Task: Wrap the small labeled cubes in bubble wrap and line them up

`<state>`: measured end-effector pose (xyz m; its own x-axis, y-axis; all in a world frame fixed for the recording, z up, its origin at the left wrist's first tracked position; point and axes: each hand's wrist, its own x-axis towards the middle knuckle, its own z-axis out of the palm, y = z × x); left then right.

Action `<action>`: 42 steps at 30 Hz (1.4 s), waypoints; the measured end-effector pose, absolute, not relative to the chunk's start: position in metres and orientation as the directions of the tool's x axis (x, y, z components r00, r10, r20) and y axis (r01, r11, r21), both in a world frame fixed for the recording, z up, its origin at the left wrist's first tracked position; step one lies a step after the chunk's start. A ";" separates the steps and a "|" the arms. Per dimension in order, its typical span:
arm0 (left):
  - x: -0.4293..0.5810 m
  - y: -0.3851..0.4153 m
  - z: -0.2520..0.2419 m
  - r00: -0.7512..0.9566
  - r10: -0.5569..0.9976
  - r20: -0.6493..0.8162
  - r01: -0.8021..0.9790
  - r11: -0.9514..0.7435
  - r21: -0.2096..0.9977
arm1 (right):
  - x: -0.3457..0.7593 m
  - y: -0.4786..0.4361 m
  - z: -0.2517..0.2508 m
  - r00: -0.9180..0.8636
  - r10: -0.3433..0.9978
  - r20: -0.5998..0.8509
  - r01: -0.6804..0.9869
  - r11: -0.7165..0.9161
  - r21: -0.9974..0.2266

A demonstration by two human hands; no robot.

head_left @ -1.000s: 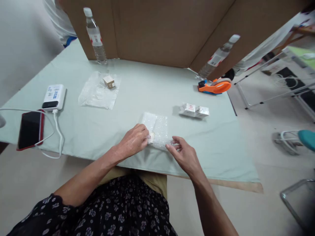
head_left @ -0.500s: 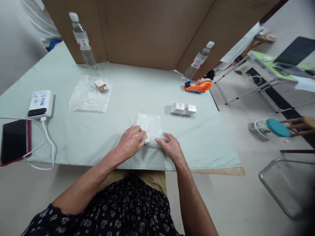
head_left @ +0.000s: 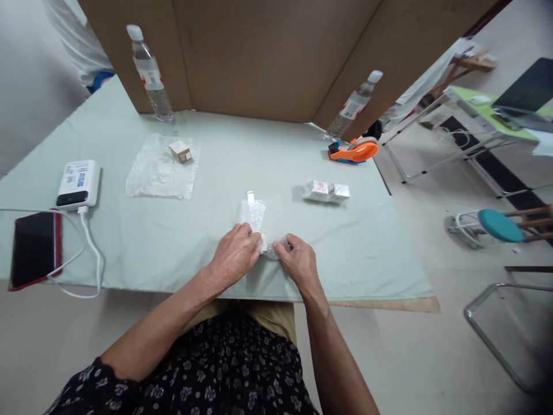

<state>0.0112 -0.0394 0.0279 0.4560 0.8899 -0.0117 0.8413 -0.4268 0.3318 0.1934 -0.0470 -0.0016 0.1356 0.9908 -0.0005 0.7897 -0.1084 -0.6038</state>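
My left hand (head_left: pixel 238 249) is closed on a small pale box (head_left: pixel 262 242) near the table's front edge. Bubble wrap (head_left: pixel 254 214) lies under and around that box, its far part flat on the cloth. At its right side my right hand (head_left: pixel 297 257) pinches the wrap between thumb and fingers. A short whitish strip (head_left: pixel 250 196) shows at the far left corner of the wrap. My fingers hide part of the box.
Two wrapped boxes (head_left: pixel 327 192) lie to the right, below an orange tape dispenser (head_left: pixel 355 151). Another box (head_left: pixel 180 151) sits on a bubble wrap sheet (head_left: pixel 151 173). Water bottles (head_left: pixel 153 83) stand before a cardboard panel (head_left: pixel 259 57). A power bank (head_left: pixel 78 183) and phone (head_left: pixel 35 251) are left.
The wrap's far part has shifted and looks folded or creased, and the whitish strip now shows at its corner. Both hands keep their grip. The whole view has shifted slightly.
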 end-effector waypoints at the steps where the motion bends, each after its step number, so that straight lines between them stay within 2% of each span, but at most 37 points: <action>1: 0.013 -0.040 0.028 0.447 0.894 -0.020 0.848 -0.417 0.327 | 0.190 -0.048 0.002 0.135 0.991 0.003 0.809 -0.109 -0.578; 3: 0.016 -0.041 0.027 0.431 0.902 -0.027 0.856 -0.399 0.328 | 0.185 -0.050 0.008 0.121 0.993 0.000 0.817 -0.100 -0.568; 9: 0.019 -0.041 0.025 0.417 0.908 -0.027 0.857 -0.383 0.346 | 0.174 -0.050 0.013 0.080 0.997 0.009 0.712 -0.051 -0.700; 13: 0.019 -0.041 0.024 0.416 0.908 -0.044 0.857 -0.375 0.354 | 0.172 -0.048 0.012 0.084 0.996 -0.008 0.683 -0.063 -0.728; 18: 0.019 -0.044 0.019 0.367 0.930 0.014 0.845 -0.340 0.413 | 0.164 -0.048 0.015 0.077 0.997 0.020 0.773 -0.047 -0.632; 22: 0.017 -0.044 0.011 0.351 0.936 0.038 0.827 -0.329 0.456 | 0.156 -0.051 0.021 -0.007 0.998 0.061 0.841 0.039 -0.540; 24: 0.016 -0.043 0.007 0.353 0.934 0.055 0.808 -0.334 0.485 | 0.159 -0.052 0.026 -0.073 0.997 0.029 0.810 0.076 -0.581; 28: 0.016 -0.043 -0.002 0.341 0.933 0.110 0.767 -0.344 0.542 | 0.175 -0.049 0.033 -0.269 0.963 -0.029 0.646 0.158 -0.747; 30: 0.015 -0.043 -0.006 0.319 0.937 0.140 0.741 -0.339 0.580 | 0.182 -0.046 0.032 -0.340 0.940 -0.032 0.602 0.192 -0.775; 33: 0.011 -0.043 -0.012 0.288 0.940 0.182 0.659 -0.333 0.675 | 0.184 -0.043 0.029 -0.364 0.930 -0.052 0.676 0.226 -0.701; 38: 0.007 -0.048 -0.016 0.103 0.973 0.208 0.452 -0.233 0.861 | 0.173 -0.046 0.033 -0.357 0.930 -0.088 0.865 0.293 -0.407; 40: 0.009 -0.050 -0.014 0.035 0.977 0.212 0.446 -0.205 0.871 | 0.171 -0.047 0.036 -0.347 0.932 -0.109 0.886 0.288 -0.363; 42: 0.013 -0.049 -0.012 0.036 0.977 0.209 0.483 -0.200 0.852 | 0.172 -0.044 0.038 -0.344 0.930 -0.127 0.881 0.274 -0.385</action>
